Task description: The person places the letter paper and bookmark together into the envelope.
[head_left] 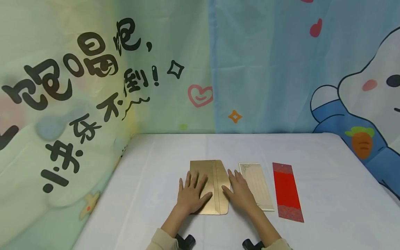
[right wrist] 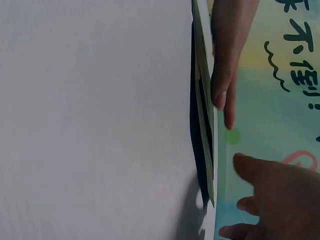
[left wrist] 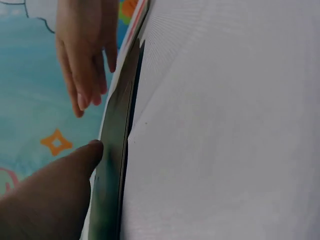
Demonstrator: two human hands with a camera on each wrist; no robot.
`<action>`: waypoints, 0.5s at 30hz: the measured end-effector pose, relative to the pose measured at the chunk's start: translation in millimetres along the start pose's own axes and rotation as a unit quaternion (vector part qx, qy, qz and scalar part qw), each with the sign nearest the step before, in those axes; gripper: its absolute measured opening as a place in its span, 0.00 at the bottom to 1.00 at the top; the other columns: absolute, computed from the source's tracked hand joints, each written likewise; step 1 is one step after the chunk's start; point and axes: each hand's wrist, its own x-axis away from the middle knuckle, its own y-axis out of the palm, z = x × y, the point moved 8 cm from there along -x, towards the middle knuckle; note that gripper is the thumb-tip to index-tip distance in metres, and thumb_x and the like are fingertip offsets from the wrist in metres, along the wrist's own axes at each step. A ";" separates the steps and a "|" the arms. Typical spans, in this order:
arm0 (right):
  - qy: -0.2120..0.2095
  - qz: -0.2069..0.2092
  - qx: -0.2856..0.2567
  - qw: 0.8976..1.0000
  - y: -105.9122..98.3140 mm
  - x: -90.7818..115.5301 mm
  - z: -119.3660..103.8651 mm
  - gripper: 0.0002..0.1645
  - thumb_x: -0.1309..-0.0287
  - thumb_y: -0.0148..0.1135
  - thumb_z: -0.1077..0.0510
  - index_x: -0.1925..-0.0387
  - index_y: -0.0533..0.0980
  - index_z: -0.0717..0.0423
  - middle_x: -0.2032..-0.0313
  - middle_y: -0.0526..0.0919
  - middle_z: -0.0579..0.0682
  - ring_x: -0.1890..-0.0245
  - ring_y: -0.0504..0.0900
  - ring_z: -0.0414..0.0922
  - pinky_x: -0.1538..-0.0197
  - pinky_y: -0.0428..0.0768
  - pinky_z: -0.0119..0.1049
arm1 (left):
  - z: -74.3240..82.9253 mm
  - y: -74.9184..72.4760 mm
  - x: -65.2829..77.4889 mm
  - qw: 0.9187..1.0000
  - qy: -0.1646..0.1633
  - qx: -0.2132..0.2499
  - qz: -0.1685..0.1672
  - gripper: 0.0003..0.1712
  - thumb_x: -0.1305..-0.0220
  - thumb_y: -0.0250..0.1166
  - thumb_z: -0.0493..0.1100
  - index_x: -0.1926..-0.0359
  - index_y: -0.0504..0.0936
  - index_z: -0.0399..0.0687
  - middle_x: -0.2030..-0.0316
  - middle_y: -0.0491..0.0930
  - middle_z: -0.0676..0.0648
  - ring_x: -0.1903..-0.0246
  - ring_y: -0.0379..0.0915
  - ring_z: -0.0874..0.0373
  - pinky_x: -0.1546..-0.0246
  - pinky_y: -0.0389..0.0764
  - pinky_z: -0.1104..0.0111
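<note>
A gold envelope (head_left: 203,167) lies flat on the table, its flap on the right side. My left hand (head_left: 190,197) rests spread on the left part of it, fingers straight and pointing away. To the right, my right hand (head_left: 243,196) is beside the flap's edge with fingers extended and nothing gripped; it overlaps the left edge of a cream lined card (head_left: 258,185) in the head view. Edge-on in the right wrist view, the envelope (right wrist: 202,95) shows a gap at its flap, and the right hand (right wrist: 280,195) is close to it.
Right of the card, a red strip (head_left: 286,189) with patterned ends lies on the white-covered table (head_left: 325,173). Black wrist devices (head_left: 186,242) show below the forearms. A printed curtain (head_left: 168,41) hangs behind and along the left side.
</note>
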 end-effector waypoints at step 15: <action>-0.014 -0.047 0.061 0.997 18.6 4.5 -3.7 0.33 0.37 0.50 0.46 0.35 0.63 0.58 0.36 0.59 0.66 0.35 0.52 0.63 0.40 0.45 0.65 | -3.0 14.0 2.0 1.000 -0.006 -0.018 -0.018 0.40 0.39 0.34 0.73 0.29 0.50 0.67 0.29 0.45 0.48 0.31 0.35 0.44 0.40 0.41 0.42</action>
